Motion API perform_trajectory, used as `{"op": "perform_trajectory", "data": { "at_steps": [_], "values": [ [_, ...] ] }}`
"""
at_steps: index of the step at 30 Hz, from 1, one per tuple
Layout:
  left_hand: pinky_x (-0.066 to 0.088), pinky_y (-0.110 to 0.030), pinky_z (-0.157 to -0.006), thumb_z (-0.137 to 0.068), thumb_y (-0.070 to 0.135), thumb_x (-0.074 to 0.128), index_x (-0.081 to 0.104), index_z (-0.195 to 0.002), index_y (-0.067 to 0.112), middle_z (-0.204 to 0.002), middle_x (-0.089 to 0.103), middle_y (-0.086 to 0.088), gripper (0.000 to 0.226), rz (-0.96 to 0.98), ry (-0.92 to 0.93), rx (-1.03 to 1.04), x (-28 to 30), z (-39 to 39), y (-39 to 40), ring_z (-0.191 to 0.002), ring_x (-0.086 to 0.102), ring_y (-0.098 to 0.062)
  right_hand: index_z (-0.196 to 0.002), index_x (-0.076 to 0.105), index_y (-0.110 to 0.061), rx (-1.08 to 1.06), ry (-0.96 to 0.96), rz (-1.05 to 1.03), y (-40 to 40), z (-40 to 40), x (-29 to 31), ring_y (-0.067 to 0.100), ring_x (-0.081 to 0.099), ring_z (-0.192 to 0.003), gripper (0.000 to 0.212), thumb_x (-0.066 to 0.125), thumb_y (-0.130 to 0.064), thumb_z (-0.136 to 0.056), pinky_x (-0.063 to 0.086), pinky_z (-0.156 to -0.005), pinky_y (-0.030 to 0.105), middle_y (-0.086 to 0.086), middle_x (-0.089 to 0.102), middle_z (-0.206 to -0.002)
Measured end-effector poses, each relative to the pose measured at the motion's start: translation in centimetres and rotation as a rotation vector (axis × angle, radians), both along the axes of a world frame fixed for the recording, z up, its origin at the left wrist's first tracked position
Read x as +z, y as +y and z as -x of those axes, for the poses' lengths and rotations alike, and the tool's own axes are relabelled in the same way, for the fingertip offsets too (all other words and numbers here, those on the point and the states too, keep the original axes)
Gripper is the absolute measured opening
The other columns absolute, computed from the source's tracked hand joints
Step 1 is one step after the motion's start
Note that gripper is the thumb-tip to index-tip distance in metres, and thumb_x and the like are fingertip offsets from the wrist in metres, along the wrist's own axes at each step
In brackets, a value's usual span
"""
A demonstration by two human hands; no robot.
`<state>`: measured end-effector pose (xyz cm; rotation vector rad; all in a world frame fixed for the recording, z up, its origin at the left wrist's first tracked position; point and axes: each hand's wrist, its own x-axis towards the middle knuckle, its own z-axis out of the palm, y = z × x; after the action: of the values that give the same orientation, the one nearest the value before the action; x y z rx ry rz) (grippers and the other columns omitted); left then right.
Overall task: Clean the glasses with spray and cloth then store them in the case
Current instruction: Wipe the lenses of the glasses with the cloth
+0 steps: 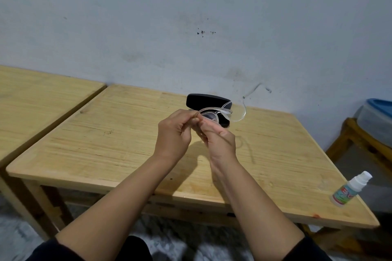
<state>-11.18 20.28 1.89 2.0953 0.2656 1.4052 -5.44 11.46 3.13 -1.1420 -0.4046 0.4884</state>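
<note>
Clear-framed glasses are held up above the middle of the wooden table. My left hand pinches one temple arm at the frame's left end. My right hand grips the frame from below, its fingers curled round it. One temple arm curves out to the right. Behind the glasses lies a black case near the table's far edge; I cannot tell whether it is open. A small white spray bottle lies tilted at the table's front right corner. No cloth is visible.
A second wooden table stands to the left with a narrow gap between. At the right a wooden stool carries a clear plastic box with a blue lid. A grey wall runs close behind the table.
</note>
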Motion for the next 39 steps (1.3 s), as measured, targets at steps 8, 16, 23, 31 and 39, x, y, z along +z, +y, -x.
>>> {"op": "perform_trajectory", "data": {
  "at_steps": [8, 16, 23, 31, 39],
  "values": [
    [0.053, -0.025, -0.064, -0.082, 0.001, 0.054, 0.069, -0.084, 0.013, -0.080, 0.066, 0.004, 0.020, 0.093, 0.027, 0.001, -0.4, 0.1, 0.3, -0.070, 0.063, -0.006, -0.067, 0.076, -0.022, -0.152, -0.282, 0.356, -1.3, -0.5, -0.5, 0.016, 0.071, -0.085, 0.013, 0.071, -0.014, -0.075, 0.056, -0.085, 0.036, -0.004, 0.076, -0.079],
    [0.053, -0.027, -0.063, -0.085, 0.008, 0.053, 0.068, -0.083, 0.012, -0.077, 0.067, -0.002, 0.016, 0.079, 0.015, -0.017, -0.1, -0.1, -1.0, -0.065, 0.062, -0.013, -0.127, 0.058, -0.029, -0.366, -0.372, 0.402, -0.8, 1.1, -1.0, -0.010, 0.050, -0.083, 0.034, 0.047, -0.019, -0.096, 0.031, -0.069, -0.011, -0.012, 0.052, -0.113],
    [0.040, -0.005, -0.063, -0.082, -0.003, 0.056, 0.068, -0.083, 0.008, -0.077, 0.061, 0.007, 0.017, -0.009, 0.002, -0.013, -0.1, 0.1, -0.8, -0.069, 0.055, 0.004, -0.118, 0.066, -0.023, -0.313, -0.231, 0.287, -0.1, 1.0, 0.0, 0.004, 0.055, -0.106, 0.031, 0.055, -0.010, -0.091, 0.044, -0.097, 0.017, -0.005, 0.054, -0.124],
    [0.043, -0.007, -0.063, -0.083, -0.001, 0.056, 0.070, -0.087, 0.011, -0.077, 0.065, 0.002, 0.019, -0.004, -0.006, -0.019, 0.6, 0.2, 0.2, -0.068, 0.059, -0.006, -0.078, 0.072, -0.039, -0.249, -0.380, 0.305, 0.0, 0.9, 1.0, -0.010, 0.058, -0.088, 0.038, 0.053, -0.007, -0.088, 0.044, -0.080, 0.009, -0.010, 0.060, -0.108],
    [0.055, -0.037, -0.061, -0.085, 0.024, 0.043, 0.060, -0.085, 0.026, -0.074, 0.066, -0.004, 0.017, 0.075, 0.012, -0.029, 0.6, 0.5, 0.8, -0.065, 0.064, -0.019, -0.066, 0.075, -0.022, -0.294, -0.428, 0.380, -1.1, 0.5, 0.5, 0.006, 0.066, -0.086, 0.034, 0.053, 0.000, -0.078, 0.054, -0.079, 0.021, -0.007, 0.072, -0.083]
  ]
}}
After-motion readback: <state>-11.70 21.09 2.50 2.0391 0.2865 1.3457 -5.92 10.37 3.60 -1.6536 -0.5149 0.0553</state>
